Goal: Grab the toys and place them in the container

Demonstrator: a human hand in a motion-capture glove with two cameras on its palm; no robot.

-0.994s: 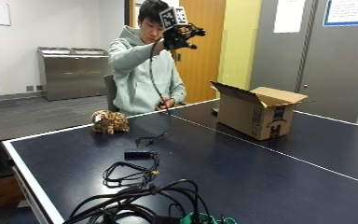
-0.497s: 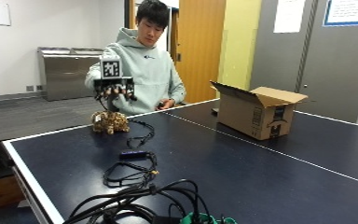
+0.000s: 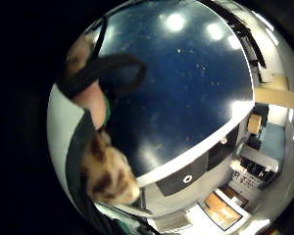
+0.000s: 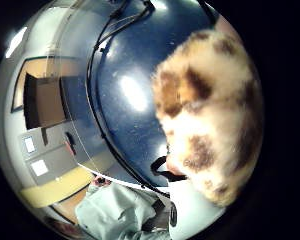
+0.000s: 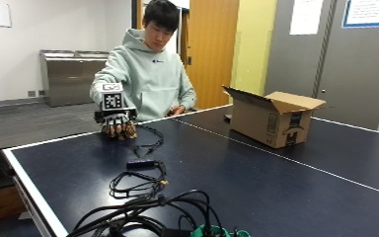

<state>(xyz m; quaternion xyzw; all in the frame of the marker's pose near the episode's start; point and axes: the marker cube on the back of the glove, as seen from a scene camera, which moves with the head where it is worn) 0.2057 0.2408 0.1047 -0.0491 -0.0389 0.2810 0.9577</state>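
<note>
The tan-and-brown spotted plush toy (image 5: 122, 131) sat on the dark blue bench (image 5: 255, 182) near the corner closest to the seated person, almost wholly covered from above by the black-gloved right hand (image 5: 116, 123). The grip's fingers (image 5: 110, 129) were curled down over the toy, closing around its fuzzy body, with only a bit of mottled fur showing below them. From the thumb side of the palm the fur (image 4: 210, 115) filled much of the view, lying right against the palm; from the little-finger side a patch of the same spotted fur (image 3: 108, 178) showed beside the bench's white edge line.

Just beside the toy a thin black cable (image 5: 149, 144) trailed across the bench to a small black box-shaped device (image 5: 141, 163), and beyond that lay a looped black cord (image 5: 133, 185). A thicker tangle of black cables (image 5: 143, 217) was heaped at the near edge of the bench. Well apart from the toy, across the white centre line, stood the open brown cardboard box (image 5: 268, 121), its flaps (image 5: 294, 100) raised and spread. The person in the pale green hooded sweatshirt (image 5: 147, 81) sat behind the bench.
</note>
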